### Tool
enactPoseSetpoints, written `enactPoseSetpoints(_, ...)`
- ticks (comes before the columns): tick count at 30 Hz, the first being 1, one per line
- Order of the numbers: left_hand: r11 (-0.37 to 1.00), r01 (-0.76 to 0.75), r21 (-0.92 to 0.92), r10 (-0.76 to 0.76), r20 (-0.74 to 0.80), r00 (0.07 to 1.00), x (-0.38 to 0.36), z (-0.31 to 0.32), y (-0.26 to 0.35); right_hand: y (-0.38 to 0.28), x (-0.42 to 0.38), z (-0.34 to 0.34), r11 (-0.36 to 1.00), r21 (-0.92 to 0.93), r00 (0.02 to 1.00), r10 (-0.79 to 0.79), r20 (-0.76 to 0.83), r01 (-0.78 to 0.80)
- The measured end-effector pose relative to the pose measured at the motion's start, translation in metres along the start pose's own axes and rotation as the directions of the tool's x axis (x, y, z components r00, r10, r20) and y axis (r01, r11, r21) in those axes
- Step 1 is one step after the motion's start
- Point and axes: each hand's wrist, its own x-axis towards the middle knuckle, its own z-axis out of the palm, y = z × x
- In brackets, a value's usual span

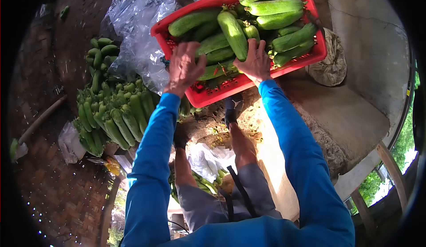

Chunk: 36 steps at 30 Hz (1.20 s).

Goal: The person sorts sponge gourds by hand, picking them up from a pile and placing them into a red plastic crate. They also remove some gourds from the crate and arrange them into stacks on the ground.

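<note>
A red plastic crate [198, 99] holds several long green gourds, some lying in rows. My left hand [183, 68] reaches over the crate's left end, fingers apart and bent down at the gourds there; its fingertips are partly hidden. My right hand [256, 64] is at the crate's near side, with thumb and fingers around the lower end of a green gourd [232, 32]. This gourd lies slantwise on top of the others. Beside it, a smaller gourd end [251, 31] shows just above my right fingertips.
A big pile of green gourds [116, 118] lies on the ground to the left. Crumpled clear plastic sheeting [140, 34] is left of the crate. A tan sack [329, 60] and a concrete ledge [341, 118] are on the right. White plastic [206, 160] lies between my legs.
</note>
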Motion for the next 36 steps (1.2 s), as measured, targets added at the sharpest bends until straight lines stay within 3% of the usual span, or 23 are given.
enactPoseSetpoints(3, 0.956, 0.024, 0.293, 0.035, -0.192, 0.981, 0.051, 0.001, -0.008, 0.027, 0.0, 0.001, 0.937, 0.311, 0.987, -0.136, -0.088, 0.156)
enactPoseSetpoints(5, 0.904, 0.102, 0.415, -0.034, -0.167, 0.985, 0.065, 0.01, -0.026, 0.026, -0.005, -0.017, 0.779, 0.597, 0.957, 0.015, 0.291, -0.193)
enactPoseSetpoints(8, 0.885, 0.146, 0.442, -0.075, -0.175, 0.982, 0.063, 0.019, -0.017, 0.035, -0.033, -0.007, 0.408, 0.834, 0.919, 0.039, 0.391, -0.372)
enactPoseSetpoints(9, 0.883, 0.141, 0.447, -0.069, -0.173, 0.982, 0.064, 0.021, -0.016, 0.042, -0.046, 0.006, 0.231, 0.879, 0.906, 0.033, 0.421, -0.417)
enactPoseSetpoints(12, 0.834, 0.172, 0.525, -0.268, 0.112, 0.957, 0.064, 0.019, -0.003, 0.042, -0.084, -0.002, -0.068, 0.853, 0.846, 0.11, 0.522, -0.518)
enactPoseSetpoints(13, 0.83, 0.178, 0.529, -0.274, 0.108, 0.956, 0.065, 0.021, -0.002, 0.044, -0.094, -0.004, -0.067, 0.85, 0.844, 0.102, 0.526, -0.522)
enactPoseSetpoints(15, 0.787, 0.16, 0.596, -0.27, 0.1, 0.958, 0.071, 0.025, -0.004, 0.05, -0.107, -0.007, -0.261, 0.783, 0.787, 0.113, 0.606, -0.565)
enactPoseSetpoints(16, 0.786, 0.171, 0.594, -0.276, 0.09, 0.957, 0.075, 0.029, -0.006, 0.053, -0.111, -0.008, -0.251, 0.784, 0.789, 0.106, 0.605, -0.568)
enactPoseSetpoints(19, 0.81, 0.134, 0.57, -0.205, 0.062, 0.977, 0.085, 0.035, -0.021, 0.056, -0.118, -0.008, -0.323, 0.765, 0.755, 0.186, 0.628, -0.557)
enactPoseSetpoints(21, 0.909, 0.137, 0.393, -0.26, 0.279, 0.924, 0.094, 0.025, -0.026, 0.056, -0.112, -0.012, -0.287, 0.769, 0.761, 0.166, 0.627, -0.571)
enactPoseSetpoints(23, 0.934, 0.183, 0.307, -0.284, 0.328, 0.901, 0.083, 0.017, -0.018, 0.054, -0.109, -0.019, -0.299, 0.763, 0.765, 0.14, 0.629, -0.573)
enactPoseSetpoints(24, 0.93, 0.348, -0.115, -0.281, 0.384, 0.88, 0.067, 0.011, -0.012, 0.051, -0.107, -0.022, -0.257, 0.784, 0.775, 0.159, 0.611, -0.565)
enactPoseSetpoints(25, 0.731, 0.459, -0.505, -0.25, 0.428, 0.869, 0.053, 0.005, -0.008, 0.048, -0.103, -0.025, -0.216, 0.804, 0.788, 0.175, 0.59, -0.554)
enactPoseSetpoints(26, 0.49, 0.478, -0.729, -0.27, 0.394, 0.879, 0.025, 0.022, -0.016, 0.045, -0.101, -0.03, -0.21, 0.802, 0.788, 0.166, 0.593, -0.559)
enactPoseSetpoints(28, 0.058, 0.591, -0.805, -0.44, 0.511, 0.738, -0.012, 0.02, 0.005, 0.04, -0.098, -0.036, -0.124, 0.793, 0.788, 0.094, 0.608, -0.597)
enactPoseSetpoints(29, -0.056, 0.635, -0.771, -0.482, 0.578, 0.659, -0.023, 0.013, 0.02, 0.038, -0.097, -0.035, -0.119, 0.79, 0.786, 0.087, 0.612, -0.602)
enactPoseSetpoints(30, -0.061, 0.531, -0.845, -0.521, 0.481, 0.705, -0.043, 0.017, 0.027, 0.037, -0.099, -0.033, -0.081, 0.786, 0.783, 0.073, 0.618, -0.613)
enactPoseSetpoints(31, -0.117, 0.554, -0.824, -0.552, 0.518, 0.654, -0.055, 0.018, 0.033, 0.035, -0.101, -0.028, -0.04, 0.78, 0.778, 0.056, 0.626, -0.624)
enactPoseSetpoints(32, -0.209, 0.519, -0.829, -0.592, 0.529, 0.608, -0.07, 0.019, 0.042, 0.032, -0.103, -0.016, -0.092, 0.846, 0.851, -0.018, 0.525, -0.525)
enactPoseSetpoints(33, -0.213, 0.513, -0.831, -0.63, 0.519, 0.578, -0.085, 0.019, 0.051, 0.027, -0.107, -0.017, -0.08, 0.837, 0.841, -0.031, 0.54, -0.541)
enactPoseSetpoints(35, -0.257, 0.424, -0.868, -0.654, 0.479, 0.585, -0.118, 0.029, 0.052, 0.015, -0.113, -0.023, -0.103, 0.766, 0.773, -0.09, 0.628, -0.635)
enactPoseSetpoints(36, -0.304, 0.423, -0.853, -0.645, 0.512, 0.568, -0.126, 0.025, 0.059, 0.008, -0.12, -0.022, -0.133, 0.8, 0.81, -0.088, 0.579, -0.586)
